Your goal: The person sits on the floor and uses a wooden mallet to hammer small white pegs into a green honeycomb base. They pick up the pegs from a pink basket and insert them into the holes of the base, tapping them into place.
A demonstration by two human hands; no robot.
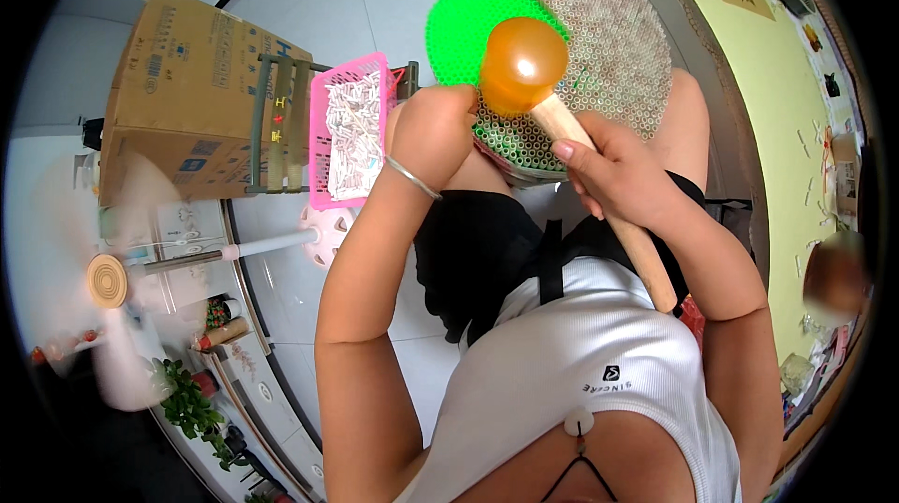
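My right hand (613,164) is wrapped round the wooden handle of a mallet (526,65) with a shiny, translucent orange head. That head hangs over the near part of a round, tightly packed bundle of small tubes (618,44), standing between my knees. Bright green covers the bundle's far left part; elsewhere the tube ends look pale, with some green among them near the front. My left hand (435,124) is closed at the bundle's left edge, beside the mallet head. Whatever its fingers hold is hidden. Left of that wrist, a pink basket (319,152) contains many small white pieces (353,138).
A folding chair (267,124) stands beside the basket, with a large cardboard box (192,100) behind it. At left, a pink fan (108,281) appears blurred. A yellow-green table (749,72) runs along the right, with small items on it. Potted plants (187,405) are at lower left.
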